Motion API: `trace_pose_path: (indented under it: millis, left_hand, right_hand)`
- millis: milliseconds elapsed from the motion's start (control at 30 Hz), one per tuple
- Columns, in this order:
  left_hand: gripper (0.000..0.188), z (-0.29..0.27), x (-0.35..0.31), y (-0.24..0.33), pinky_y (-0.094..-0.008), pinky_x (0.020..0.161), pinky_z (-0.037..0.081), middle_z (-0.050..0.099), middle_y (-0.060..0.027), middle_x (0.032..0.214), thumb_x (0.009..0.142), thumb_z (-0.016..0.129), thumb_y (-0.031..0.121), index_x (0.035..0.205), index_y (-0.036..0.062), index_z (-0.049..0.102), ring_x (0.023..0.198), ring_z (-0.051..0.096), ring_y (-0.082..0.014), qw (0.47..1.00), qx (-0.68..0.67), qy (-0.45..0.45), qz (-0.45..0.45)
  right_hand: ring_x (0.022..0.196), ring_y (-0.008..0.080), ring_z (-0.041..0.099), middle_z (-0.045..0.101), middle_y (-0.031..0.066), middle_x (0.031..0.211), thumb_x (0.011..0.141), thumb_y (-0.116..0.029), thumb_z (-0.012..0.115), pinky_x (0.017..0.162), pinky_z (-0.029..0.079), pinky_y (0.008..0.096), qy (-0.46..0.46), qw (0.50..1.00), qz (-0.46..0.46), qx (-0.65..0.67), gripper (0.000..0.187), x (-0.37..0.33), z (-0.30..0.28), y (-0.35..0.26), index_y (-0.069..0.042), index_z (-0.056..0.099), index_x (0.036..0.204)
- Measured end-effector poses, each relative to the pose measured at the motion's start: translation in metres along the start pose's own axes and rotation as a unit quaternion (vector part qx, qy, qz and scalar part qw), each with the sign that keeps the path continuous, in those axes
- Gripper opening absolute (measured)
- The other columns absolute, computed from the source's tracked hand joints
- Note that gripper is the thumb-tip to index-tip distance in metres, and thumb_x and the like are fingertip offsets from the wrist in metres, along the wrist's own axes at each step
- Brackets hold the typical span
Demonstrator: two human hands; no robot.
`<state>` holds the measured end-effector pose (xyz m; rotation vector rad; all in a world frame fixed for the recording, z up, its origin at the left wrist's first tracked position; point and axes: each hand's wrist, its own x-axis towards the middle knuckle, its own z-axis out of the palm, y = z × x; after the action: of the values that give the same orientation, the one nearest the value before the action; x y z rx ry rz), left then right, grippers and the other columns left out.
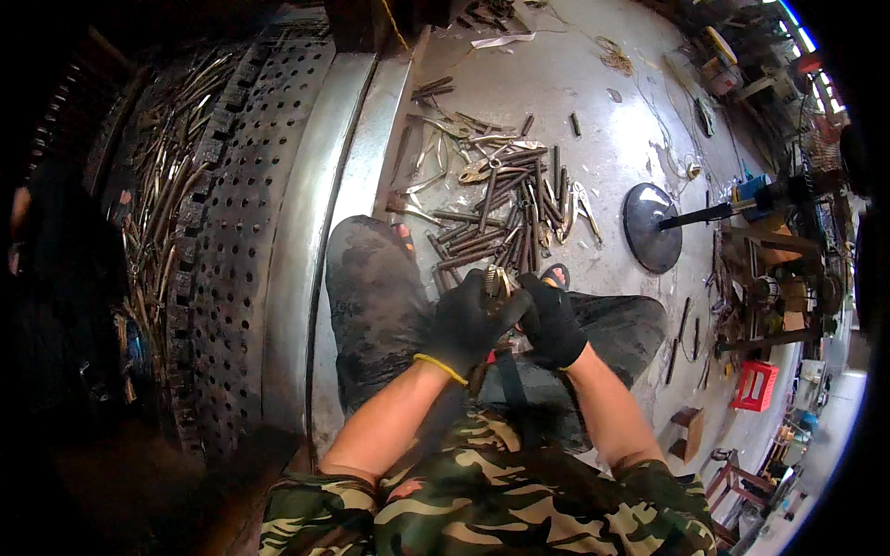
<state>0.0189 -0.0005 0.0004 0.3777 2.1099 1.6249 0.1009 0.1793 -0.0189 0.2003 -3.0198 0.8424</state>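
Both my hands wear black gloves and meet above my lap. My left hand (pixel 466 318) is closed around a small shiny metal tool part (pixel 499 281) with a ribbed side, perhaps the end of some pliers; the rest is hidden in the glove. Close beside it, my right hand (pixel 554 326) has its fingers curled in, and what they grip is hidden. Just beyond my hands, a pile of dark metal bars (pixel 501 199) lies on the floor. Silver locking pliers (pixel 584 211) rest at its right side, and more plier-like tools (pixel 451 127) lie along its far left.
To my left runs a metal bench with a perforated plate (pixel 243 190), with long thin metal pieces (pixel 165 199) heaped past it. A round black stand base (pixel 653 229) is at right. Further right are a red stool (pixel 755 385) and a wooden block (pixel 687 434).
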Motion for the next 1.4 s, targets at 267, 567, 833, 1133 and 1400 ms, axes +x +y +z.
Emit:
trace_pose_path:
  millis: [267, 567, 833, 1133, 1400]
  left_hand:
    - [0.049, -0.009, -0.004, 0.01, -0.0427, 0.07, 0.052, 0.069, -0.0169, 0.082, 0.078, 0.073, 0.048, 0.097, 0.0044, 0.062, 0.08, 0.068, -0.034, 0.999, -0.045, -0.02, 0.017]
    - [0.048, -0.004, -0.009, 0.011, -0.0425, 0.07, 0.052, 0.068, -0.0153, 0.08, 0.077, 0.074, 0.048, 0.094, 0.005, 0.062, 0.078, 0.069, -0.033, 0.999, 0.021, 0.013, -0.021]
    - [0.046, -0.005, -0.005, 0.008, -0.042, 0.072, 0.052, 0.069, -0.0155, 0.084, 0.078, 0.075, 0.044, 0.099, 0.0057, 0.062, 0.08, 0.069, -0.0341, 0.999, -0.012, -0.028, 0.034]
    - [0.046, -0.01, -0.008, 0.015, -0.0416, 0.072, 0.052, 0.068, -0.0157, 0.084, 0.076, 0.076, 0.042, 0.099, 0.0053, 0.061, 0.08, 0.068, -0.0314, 0.999, -0.006, -0.05, 0.015]
    - [0.053, 0.001, -0.003, 0.003, -0.0428, 0.074, 0.052, 0.069, -0.0165, 0.089, 0.076, 0.074, 0.051, 0.103, 0.007, 0.062, 0.084, 0.068, -0.0338, 0.999, 0.026, -0.023, -0.007]
  right_hand:
    - [0.09, 0.0393, 0.065, 0.065, 0.0216, 0.108, 0.083, -0.009, 0.065, 0.077, 0.052, 0.0458, 0.0, 0.98, -0.184, -0.077, 0.034, 0.033, -0.042, -0.004, -0.003, 0.061, 0.116]
    - [0.092, 0.0377, 0.063, 0.064, 0.0204, 0.105, 0.08, -0.003, 0.063, 0.079, 0.051, 0.0444, 0.018, 0.996, 0.04, 0.074, 0.044, 0.0, -0.011, -0.03, -0.002, 0.059, 0.123]
    - [0.087, 0.036, 0.062, 0.061, 0.0174, 0.108, 0.081, -0.015, 0.065, 0.073, 0.047, 0.045, 0.036, 0.988, -0.12, -0.094, 0.028, 0.015, -0.034, -0.012, -0.007, 0.065, 0.108]
    - [0.09, 0.0363, 0.066, 0.063, 0.017, 0.118, 0.089, -0.016, 0.06, 0.075, 0.051, 0.045, -0.079, 0.99, -0.097, -0.067, 0.026, 0.023, -0.049, -0.011, -0.009, 0.065, 0.113]
    - [0.097, 0.0391, 0.063, 0.061, 0.0205, 0.119, 0.09, -0.011, 0.057, 0.081, 0.051, 0.0468, -0.042, 0.997, 0.062, 0.003, 0.032, 0.002, -0.026, -0.011, -0.006, 0.061, 0.122]
